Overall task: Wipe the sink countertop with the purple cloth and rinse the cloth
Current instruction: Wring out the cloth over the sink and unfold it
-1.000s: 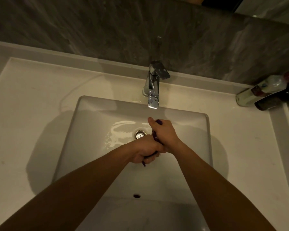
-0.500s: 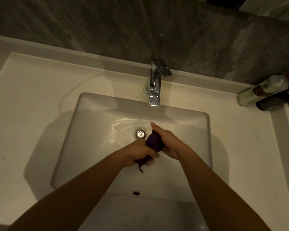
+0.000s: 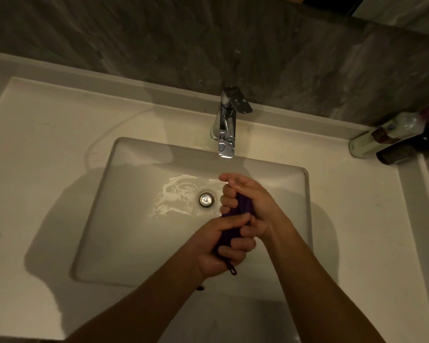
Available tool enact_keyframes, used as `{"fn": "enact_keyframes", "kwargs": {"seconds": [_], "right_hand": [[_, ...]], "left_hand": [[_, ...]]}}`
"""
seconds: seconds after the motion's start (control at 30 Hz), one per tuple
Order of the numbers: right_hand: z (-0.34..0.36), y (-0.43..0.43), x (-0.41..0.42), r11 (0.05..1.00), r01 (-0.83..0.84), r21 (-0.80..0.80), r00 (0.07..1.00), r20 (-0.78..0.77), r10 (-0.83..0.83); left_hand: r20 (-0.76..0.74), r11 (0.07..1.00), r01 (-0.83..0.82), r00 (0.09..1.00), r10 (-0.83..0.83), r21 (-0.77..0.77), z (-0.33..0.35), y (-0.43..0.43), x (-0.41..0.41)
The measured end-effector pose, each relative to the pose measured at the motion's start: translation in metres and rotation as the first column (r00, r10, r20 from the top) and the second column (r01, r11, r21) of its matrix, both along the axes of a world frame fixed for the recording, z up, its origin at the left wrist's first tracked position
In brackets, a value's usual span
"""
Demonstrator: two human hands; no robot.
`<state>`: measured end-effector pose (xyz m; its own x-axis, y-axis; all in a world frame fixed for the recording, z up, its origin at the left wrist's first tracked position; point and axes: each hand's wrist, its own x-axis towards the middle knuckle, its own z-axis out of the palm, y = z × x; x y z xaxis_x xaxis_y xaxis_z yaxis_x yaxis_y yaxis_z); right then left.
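Note:
The purple cloth (image 3: 242,210) is twisted into a tight roll over the white sink basin (image 3: 124,219), right of the drain (image 3: 205,199). My left hand (image 3: 218,248) grips its near end and my right hand (image 3: 248,201) grips its far end. A small purple loop (image 3: 232,269) sticks out below my left hand. Most of the cloth is hidden inside both fists. The chrome tap (image 3: 227,125) stands behind the basin, and I see no stream falling from its spout. Water glistens on the basin floor around the drain.
The pale countertop (image 3: 42,149) surrounds the basin, with a dark marbled wall behind. Two bottles, a clear one (image 3: 379,137) and a dark one (image 3: 406,149), lie at the back right corner. An overflow hole is partly hidden by my left forearm.
Both hands have turned on the cloth, twisting it tighter. My right fingers now curl over its far end and more of the purple roll shows between the fists.

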<state>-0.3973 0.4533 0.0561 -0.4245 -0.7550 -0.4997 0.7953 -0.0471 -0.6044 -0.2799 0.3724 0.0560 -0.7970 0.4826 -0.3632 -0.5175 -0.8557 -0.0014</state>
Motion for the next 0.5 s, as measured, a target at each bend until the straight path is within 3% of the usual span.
{"fn": "enact_keyframes", "kwargs": {"seconds": [0.07, 0.17, 0.4, 0.5], "right_hand": [[0.008, -0.008, -0.002, 0.974, 0.037, 0.226, 0.996, -0.085, -0.018], [0.011, -0.015, -0.003, 0.879, 0.09, 0.469, 0.986, -0.164, -0.014], [-0.01, -0.021, -0.005, 0.753, 0.075, 0.654, 0.997, -0.053, -0.054], [-0.026, -0.025, -0.006, 0.693, 0.133, 0.709, 0.991, -0.099, -0.089]], "left_hand": [[0.001, 0.976, 0.129, 0.991, -0.131, -0.177, 0.005, -0.007, -0.005], [0.129, 0.853, 0.294, 0.956, -0.264, -0.432, 0.006, -0.008, -0.011], [0.294, 0.59, 0.347, 0.937, -0.188, -0.729, -0.006, 0.013, -0.017], [0.327, 0.411, 0.358, 0.934, -0.145, -0.838, -0.018, 0.017, -0.019]]}}
